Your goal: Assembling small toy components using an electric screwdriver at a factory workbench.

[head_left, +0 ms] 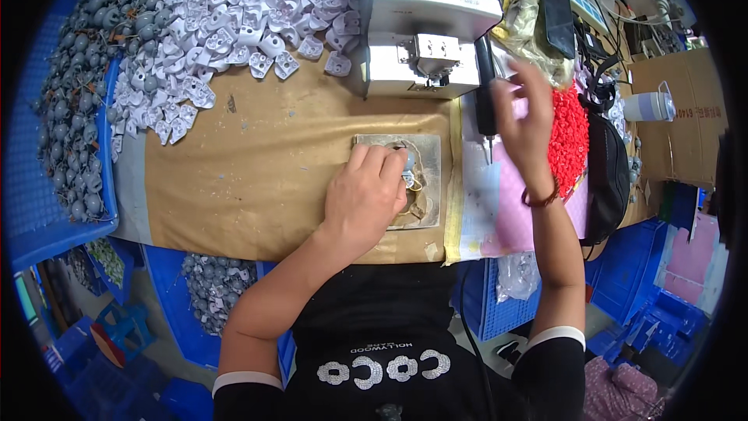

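My left hand (362,195) is closed on a small grey rounded part (409,160), with a white piece (407,178) beside it. Both sit over a flat metal plate (428,214) with a brownish hollow in its middle. The fingers hide much of what they grip. Farther right, my right hand (526,113) is raised and slightly blurred, its thumb and fingers apart, with nothing visible between them. Just left of that hand stands a black electric screwdriver (485,93), its thin tip pointing down; whether they touch is unclear.
Behind the plate stands a silver metal machine (432,12). White plastic parts (257,8) are heaped back left, beside a blue basket (109,156) of grey round parts. Small red pieces (570,129), a phone (555,15), a black pouch (608,179) and a bottle (649,107) lie right.
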Demonstrator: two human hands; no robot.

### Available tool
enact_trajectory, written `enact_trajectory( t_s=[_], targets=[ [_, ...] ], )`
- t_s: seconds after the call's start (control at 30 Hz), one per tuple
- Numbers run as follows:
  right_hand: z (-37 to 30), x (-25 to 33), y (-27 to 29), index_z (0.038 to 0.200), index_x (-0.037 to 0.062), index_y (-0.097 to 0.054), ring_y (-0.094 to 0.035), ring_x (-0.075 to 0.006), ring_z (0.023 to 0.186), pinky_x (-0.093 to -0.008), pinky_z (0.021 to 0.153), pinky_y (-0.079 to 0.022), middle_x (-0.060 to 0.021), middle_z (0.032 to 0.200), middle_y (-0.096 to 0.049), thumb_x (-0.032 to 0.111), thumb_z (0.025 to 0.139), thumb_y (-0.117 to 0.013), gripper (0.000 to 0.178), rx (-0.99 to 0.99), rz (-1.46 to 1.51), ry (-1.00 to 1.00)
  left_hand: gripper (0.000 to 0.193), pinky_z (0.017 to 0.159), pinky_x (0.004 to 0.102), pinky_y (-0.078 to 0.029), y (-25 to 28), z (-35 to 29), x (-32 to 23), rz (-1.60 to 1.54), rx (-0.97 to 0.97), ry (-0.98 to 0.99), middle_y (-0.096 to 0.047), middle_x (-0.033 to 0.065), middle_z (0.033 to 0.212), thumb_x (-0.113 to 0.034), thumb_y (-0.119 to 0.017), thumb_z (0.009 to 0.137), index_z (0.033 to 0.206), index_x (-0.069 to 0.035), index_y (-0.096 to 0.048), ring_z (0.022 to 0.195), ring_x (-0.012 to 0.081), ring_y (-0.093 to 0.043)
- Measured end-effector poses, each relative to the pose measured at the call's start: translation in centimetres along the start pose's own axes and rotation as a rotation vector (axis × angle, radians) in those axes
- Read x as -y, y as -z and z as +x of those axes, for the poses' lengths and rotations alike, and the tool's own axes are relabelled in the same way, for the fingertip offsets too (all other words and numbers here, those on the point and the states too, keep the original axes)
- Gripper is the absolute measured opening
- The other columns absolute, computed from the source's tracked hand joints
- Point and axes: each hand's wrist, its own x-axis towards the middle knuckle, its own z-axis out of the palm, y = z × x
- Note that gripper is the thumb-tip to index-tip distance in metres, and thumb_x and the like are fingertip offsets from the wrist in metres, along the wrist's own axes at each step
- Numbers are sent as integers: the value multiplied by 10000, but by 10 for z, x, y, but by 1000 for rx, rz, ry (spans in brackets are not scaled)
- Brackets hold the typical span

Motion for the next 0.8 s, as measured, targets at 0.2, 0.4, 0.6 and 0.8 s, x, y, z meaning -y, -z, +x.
enact_trajectory(
  t_s=[0.2, 0.4, 0.6, 0.8],
  targets=[
    [24, -87, -34, 1314, -74, -617, -703, -366, 983, -403, 889, -531, -262, 1098, -725, 334, 948, -721, 558, 267, 114, -462, 349, 798, 428, -531, -2, 1, -5, -2, -32, -12, -637, 100, 1005, -85, -754, 794, 1127, -39, -662, 967, 313, -597],
    [24, -42, 5, 1271, -53, -616, -669, -179, 948, -318, 834, -539, -147, 1090, -698, 225, 860, -819, 536, -23, 319, -441, 350, 812, 432, -522, 1, -4, -5, -32, -28, 31, -640, 101, 1017, -91, -755, 798, 1129, -37, -655, 977, 321, -592],
    [52, 84, 49, 1494, -1, -343, -626, -154, 790, -334, 762, -536, -79, 921, -624, -79, 872, -693, 718, -112, 992, 51, 383, 828, 443, -516, 5, -6, -3, -56, -6, 55, -640, 105, 1029, -86, -760, 789, 1150, -55, -637, 1010, 341, -588],
    [92, 102, 9, 1391, -16, -443, -649, -145, 691, -306, 672, -543, -50, 810, -646, -82, 863, -699, 590, -107, 1008, -12, 363, 841, 448, -521, 4, -4, -5, -90, -47, 48, -648, 110, 1037, -94, -763, 785, 1129, -51, -656, 1012, 339, -598]
  ],
)
